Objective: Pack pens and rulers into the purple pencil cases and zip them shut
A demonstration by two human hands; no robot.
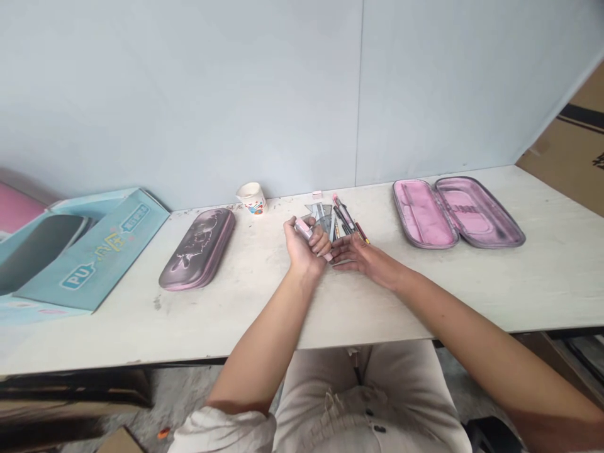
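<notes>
The left hand (306, 248) is holding its grip clamped on a pink pen (304, 229), but the fingers are hiding most of it, so its exact kind is unclear. The right hand (363, 258) is resting with its grip apart, just beside the pile of rulers and pens (337, 220), partly covering it. This pile is lying left of the open pencil case (457, 212), which is lying flat, showing its pink inside.

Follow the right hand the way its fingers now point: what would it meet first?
The right hand points across at the left hand, which holds a pink pen-like item, so that hand is probably first. Depth is unclear, and the gap between them looks small.
</notes>
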